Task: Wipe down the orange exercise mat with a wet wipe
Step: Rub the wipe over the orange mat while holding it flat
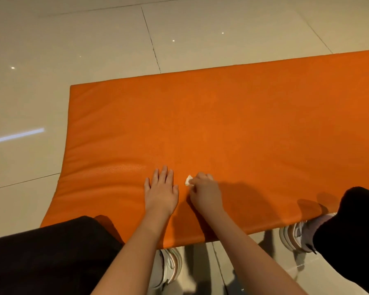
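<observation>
The orange exercise mat [222,124] lies flat on a tiled floor and runs out of view to the right. My left hand [161,190] rests flat on it near the front edge, fingers straight and together. Just to its right, my right hand [203,191] has its fingers curled round a small white wet wipe [188,180] and holds it against the mat. Only a corner of the wipe shows past the fingers.
Glossy beige floor tiles [73,50] surround the mat on the left and far side. My knees in black trousers [41,252] and two sneakers [296,235] sit at the mat's front edge.
</observation>
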Demonstrator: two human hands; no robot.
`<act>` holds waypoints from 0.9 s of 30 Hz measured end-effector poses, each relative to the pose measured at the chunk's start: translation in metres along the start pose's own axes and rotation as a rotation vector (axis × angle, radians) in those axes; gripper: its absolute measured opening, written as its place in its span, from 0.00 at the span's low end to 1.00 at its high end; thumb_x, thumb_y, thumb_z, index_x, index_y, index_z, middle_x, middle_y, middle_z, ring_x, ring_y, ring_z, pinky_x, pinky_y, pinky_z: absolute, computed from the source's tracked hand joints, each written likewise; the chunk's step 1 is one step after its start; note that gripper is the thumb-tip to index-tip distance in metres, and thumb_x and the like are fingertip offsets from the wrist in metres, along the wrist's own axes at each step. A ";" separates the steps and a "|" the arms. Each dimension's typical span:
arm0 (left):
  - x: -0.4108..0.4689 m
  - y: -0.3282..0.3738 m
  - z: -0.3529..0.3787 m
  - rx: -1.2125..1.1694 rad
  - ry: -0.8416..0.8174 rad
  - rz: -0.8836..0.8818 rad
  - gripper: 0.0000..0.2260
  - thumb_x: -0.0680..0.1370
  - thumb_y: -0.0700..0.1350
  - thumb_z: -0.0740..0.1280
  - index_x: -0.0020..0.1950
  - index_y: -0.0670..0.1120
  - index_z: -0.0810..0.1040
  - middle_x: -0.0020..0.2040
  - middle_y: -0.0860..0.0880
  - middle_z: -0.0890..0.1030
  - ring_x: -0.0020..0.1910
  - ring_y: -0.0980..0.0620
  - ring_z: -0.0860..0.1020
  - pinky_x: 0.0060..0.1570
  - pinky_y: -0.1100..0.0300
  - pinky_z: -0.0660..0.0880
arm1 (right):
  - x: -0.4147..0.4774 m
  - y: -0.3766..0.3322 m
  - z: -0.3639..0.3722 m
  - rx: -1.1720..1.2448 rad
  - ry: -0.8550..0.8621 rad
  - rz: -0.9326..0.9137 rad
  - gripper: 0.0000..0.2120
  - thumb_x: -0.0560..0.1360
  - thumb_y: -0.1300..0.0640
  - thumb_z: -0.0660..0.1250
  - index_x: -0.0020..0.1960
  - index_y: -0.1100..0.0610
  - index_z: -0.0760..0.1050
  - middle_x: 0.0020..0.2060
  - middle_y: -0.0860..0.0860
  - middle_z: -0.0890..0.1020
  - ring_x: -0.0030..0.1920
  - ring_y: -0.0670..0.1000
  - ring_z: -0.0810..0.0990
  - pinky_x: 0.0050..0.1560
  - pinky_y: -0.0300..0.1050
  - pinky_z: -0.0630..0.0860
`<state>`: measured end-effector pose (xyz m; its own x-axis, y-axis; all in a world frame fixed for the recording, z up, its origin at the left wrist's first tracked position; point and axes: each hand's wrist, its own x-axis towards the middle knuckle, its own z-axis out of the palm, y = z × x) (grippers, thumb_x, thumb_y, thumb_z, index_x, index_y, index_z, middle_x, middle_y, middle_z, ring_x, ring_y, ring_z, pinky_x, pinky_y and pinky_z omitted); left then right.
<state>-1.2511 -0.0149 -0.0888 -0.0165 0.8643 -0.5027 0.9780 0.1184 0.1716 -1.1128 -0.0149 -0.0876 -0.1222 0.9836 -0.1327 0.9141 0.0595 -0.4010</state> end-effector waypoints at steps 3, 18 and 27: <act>-0.011 0.001 -0.003 0.026 -0.057 0.008 0.25 0.85 0.54 0.46 0.81 0.51 0.46 0.81 0.51 0.42 0.79 0.49 0.41 0.76 0.47 0.42 | -0.008 0.007 -0.009 -0.062 -0.082 -0.116 0.12 0.75 0.58 0.59 0.48 0.55 0.81 0.46 0.51 0.78 0.49 0.56 0.75 0.44 0.48 0.66; -0.046 -0.003 -0.015 0.016 -0.161 0.061 0.25 0.85 0.54 0.47 0.81 0.50 0.49 0.81 0.51 0.47 0.79 0.49 0.45 0.76 0.47 0.43 | -0.037 0.021 -0.034 -0.190 -0.131 0.232 0.14 0.79 0.59 0.58 0.60 0.54 0.78 0.65 0.50 0.72 0.63 0.54 0.68 0.58 0.47 0.66; -0.057 -0.003 -0.019 0.021 -0.188 0.075 0.24 0.85 0.53 0.48 0.81 0.50 0.51 0.81 0.51 0.50 0.79 0.49 0.47 0.76 0.47 0.44 | -0.055 0.012 -0.041 0.008 -0.137 0.179 0.12 0.78 0.61 0.60 0.55 0.59 0.80 0.55 0.55 0.81 0.55 0.55 0.77 0.52 0.43 0.71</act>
<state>-1.2575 -0.0550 -0.0450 0.0938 0.7637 -0.6387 0.9792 0.0451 0.1978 -1.0789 -0.0612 -0.0478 -0.0101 0.9460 -0.3240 0.9229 -0.1159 -0.3673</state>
